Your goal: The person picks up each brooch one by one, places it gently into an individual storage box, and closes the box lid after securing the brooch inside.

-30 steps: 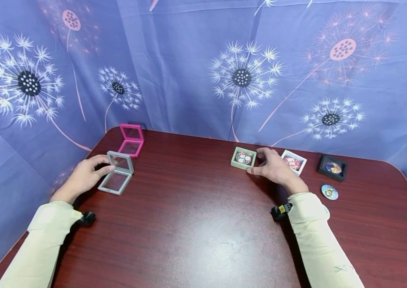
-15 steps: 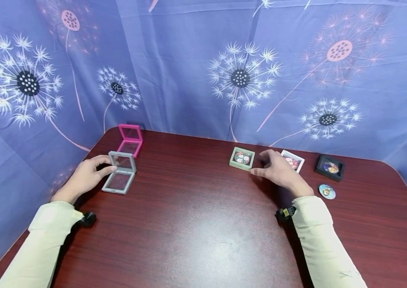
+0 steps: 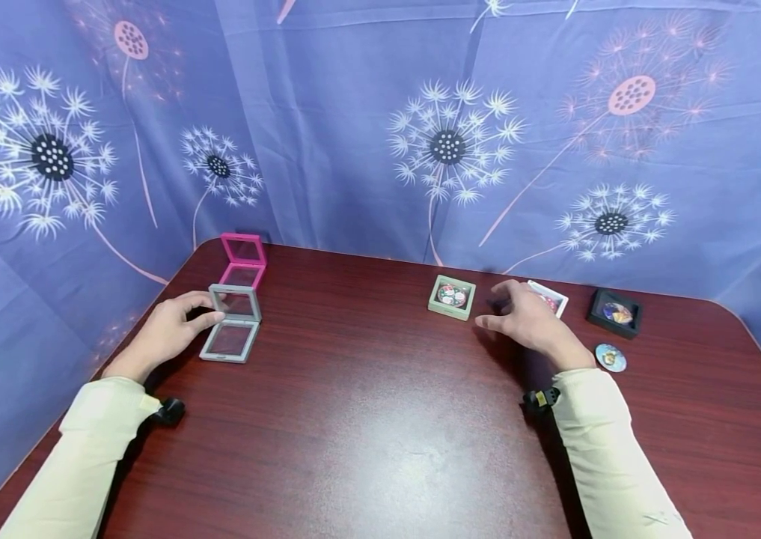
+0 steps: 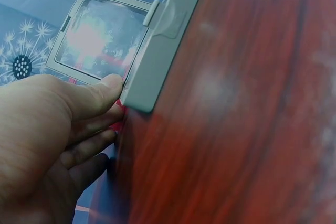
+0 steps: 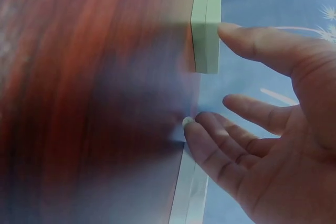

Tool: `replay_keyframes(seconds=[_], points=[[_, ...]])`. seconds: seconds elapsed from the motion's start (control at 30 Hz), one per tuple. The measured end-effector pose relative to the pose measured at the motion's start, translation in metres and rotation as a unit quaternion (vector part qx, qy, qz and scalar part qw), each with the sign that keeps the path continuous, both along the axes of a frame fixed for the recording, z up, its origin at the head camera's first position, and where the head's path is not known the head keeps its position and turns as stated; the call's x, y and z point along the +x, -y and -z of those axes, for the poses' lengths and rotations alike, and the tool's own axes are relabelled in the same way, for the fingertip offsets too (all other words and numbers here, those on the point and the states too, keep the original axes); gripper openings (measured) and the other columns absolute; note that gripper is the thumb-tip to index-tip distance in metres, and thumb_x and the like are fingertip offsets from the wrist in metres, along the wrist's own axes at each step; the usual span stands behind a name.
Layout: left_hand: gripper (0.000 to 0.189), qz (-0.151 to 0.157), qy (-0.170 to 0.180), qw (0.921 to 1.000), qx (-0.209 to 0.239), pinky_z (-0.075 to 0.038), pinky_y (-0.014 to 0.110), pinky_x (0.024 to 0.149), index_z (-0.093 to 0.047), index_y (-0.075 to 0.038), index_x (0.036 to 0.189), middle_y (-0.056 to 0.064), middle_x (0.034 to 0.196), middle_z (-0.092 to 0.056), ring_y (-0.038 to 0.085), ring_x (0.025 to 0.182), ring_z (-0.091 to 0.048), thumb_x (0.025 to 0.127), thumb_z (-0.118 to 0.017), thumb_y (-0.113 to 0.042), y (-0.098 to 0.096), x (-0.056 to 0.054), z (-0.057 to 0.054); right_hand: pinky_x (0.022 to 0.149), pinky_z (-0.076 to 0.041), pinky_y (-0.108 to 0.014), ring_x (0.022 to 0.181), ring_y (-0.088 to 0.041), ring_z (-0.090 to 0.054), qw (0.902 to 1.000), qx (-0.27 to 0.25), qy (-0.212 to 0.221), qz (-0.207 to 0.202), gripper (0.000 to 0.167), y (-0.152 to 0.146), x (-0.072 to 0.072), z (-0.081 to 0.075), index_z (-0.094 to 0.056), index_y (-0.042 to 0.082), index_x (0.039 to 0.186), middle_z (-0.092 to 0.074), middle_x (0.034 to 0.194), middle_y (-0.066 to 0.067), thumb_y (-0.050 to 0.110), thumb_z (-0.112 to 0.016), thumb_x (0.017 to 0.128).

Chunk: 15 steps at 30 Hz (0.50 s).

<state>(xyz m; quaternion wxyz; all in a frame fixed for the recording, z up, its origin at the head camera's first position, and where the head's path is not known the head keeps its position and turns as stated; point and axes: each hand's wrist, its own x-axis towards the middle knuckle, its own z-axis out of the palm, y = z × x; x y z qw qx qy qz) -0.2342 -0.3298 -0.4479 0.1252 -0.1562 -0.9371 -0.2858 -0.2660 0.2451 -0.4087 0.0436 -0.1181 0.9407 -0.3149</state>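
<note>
Pinching the grey case (image 3: 242, 321) at the left side of its raised lid with the left grip (image 3: 164, 333), with thumb and fingers on either side of the edge. Resting it on the left part of the worktop (image 3: 353, 389), base down and lid up, with nothing visible inside. Just behind, near the far left corner, a pink case (image 3: 248, 263) with lid up and just as bare within.

Holding nothing with the right grip (image 3: 524, 318), spread with thumb well apart from the fingers, just right of the green case (image 3: 448, 310) and partly in front of the white case (image 3: 547, 289). Leaving a gap to the green case in the head view; hard to tell, through the haze of the right wrist view, whether touching the white case.

Judging from the layout, past the halfway mark: black case (image 3: 612, 327), green case and white case all closed, each with a round disc (image 3: 452, 295) behind its window. Left, by that reckoning: the grey case, in hand but not yet filled or closed, and the pink case, touched by neither grip. Note also one loose disc (image 3: 610, 358), flat on the worktop just in front of the black case.
</note>
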Motion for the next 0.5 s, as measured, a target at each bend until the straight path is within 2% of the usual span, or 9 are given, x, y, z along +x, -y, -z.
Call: replay_keyframes(seconds=[0.1, 0.27, 0.5], points=[[0.009, 0.001, -0.002, 1.0000, 0.000, -0.044, 0.025, 0.086, -0.075, -0.008, 0.099, 0.011, 0.117, -0.073, 0.028, 0.107, -0.064, 0.101, -0.076, -0.017, -0.0009, 0.0001, -0.0002, 0.096, -0.053, -0.057, 0.113, -0.046, -0.066, 1.0000, -0.002, 0.004, 0.000, 0.067, -0.0005, 0.0009, -0.0015, -0.051, -0.013, 0.138, -0.061, 0.133, -0.033, 0.025, -0.083, 0.093], [0.005, -0.004, 0.006, 1.0000, -0.004, -0.043, 0.027, 0.080, -0.073, -0.012, 0.098, 0.009, 0.114, -0.071, 0.025, 0.099, -0.061, 0.101, -0.075, -0.016, -0.0028, 0.0003, -0.0010, 0.099, -0.051, -0.058, 0.118, -0.047, -0.064, 0.9999, 0.004, 0.015, 0.003, 0.066, -0.0032, 0.0015, -0.0023, -0.050, -0.013, 0.139, -0.060, 0.136, -0.033, 0.025, -0.080, 0.095], [0.006, -0.004, 0.023, 0.9997, 0.007, -0.046, 0.035, 0.089, -0.074, -0.011, 0.100, 0.013, 0.121, -0.071, 0.032, 0.113, -0.064, 0.102, -0.074, -0.017, -0.0058, 0.0007, -0.0006, 0.100, -0.051, -0.059, 0.119, -0.047, -0.062, 0.9998, 0.011, 0.017, 0.000, 0.066, -0.0088, 0.0005, -0.0033, -0.050, -0.014, 0.139, -0.059, 0.136, -0.033, 0.026, -0.080, 0.095]])
